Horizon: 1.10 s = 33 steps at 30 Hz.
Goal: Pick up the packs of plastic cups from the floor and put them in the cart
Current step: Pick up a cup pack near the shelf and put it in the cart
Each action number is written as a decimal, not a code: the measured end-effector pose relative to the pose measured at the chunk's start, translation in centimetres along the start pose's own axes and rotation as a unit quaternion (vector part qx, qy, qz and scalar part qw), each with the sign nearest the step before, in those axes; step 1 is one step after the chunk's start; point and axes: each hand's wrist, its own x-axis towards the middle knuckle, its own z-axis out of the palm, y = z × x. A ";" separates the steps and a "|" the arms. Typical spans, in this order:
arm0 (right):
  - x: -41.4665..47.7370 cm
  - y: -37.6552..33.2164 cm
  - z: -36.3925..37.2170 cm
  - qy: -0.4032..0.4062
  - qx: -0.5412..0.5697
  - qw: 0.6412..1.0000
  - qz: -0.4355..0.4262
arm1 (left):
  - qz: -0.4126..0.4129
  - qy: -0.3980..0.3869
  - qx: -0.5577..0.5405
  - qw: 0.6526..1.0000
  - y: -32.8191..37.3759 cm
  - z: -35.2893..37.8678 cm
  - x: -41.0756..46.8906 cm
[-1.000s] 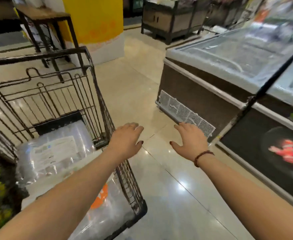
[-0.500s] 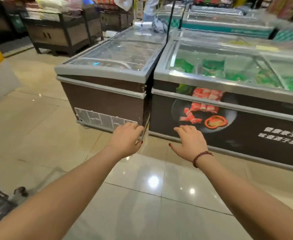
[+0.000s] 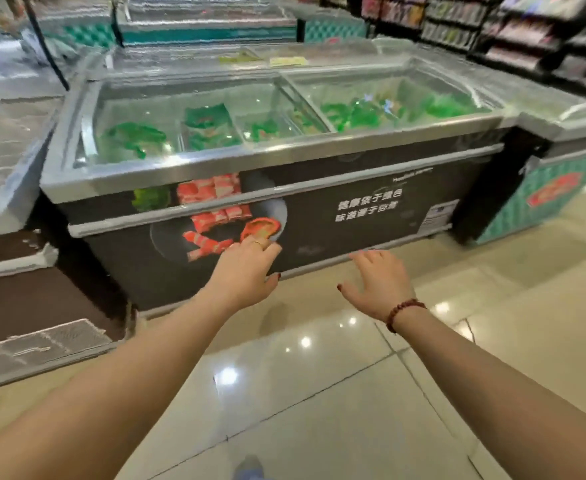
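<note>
Both my arms reach forward over the shiny tiled floor (image 3: 319, 403). My left hand (image 3: 245, 271) is empty, fingers loosely apart, a ring on one finger. My right hand (image 3: 380, 284) is also empty with fingers spread, a bead bracelet on its wrist. The cart and the packs of plastic cups are out of view.
A chest freezer (image 3: 284, 188) with a glass lid and a black front stands straight ahead, green packs inside. A brown freezer (image 3: 14, 292) is at the left, a teal one (image 3: 554, 192) at the right. Dark shelves (image 3: 527, 32) line the back right. A shoe tip (image 3: 248, 469) shows below.
The view has swung to the right: the cart with cup packs left the frame, and the black-fronted freezer now fills the middle. Both hands stay empty and held out.
</note>
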 end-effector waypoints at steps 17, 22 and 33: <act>7.3 21.9 -2.9 0.039 0.028 0.922 0.384 | 0.338 -0.003 -0.021 0.941 14.1 1.5 36.0; 6.9 27.4 -2.0 0.033 0.035 0.894 0.445 | 0.414 -0.019 -0.015 0.910 20.8 3.3 41.5; 5.2 44.9 -1.2 0.028 0.051 0.845 0.531 | 0.512 -0.037 0.009 0.858 40.5 5.0 52.2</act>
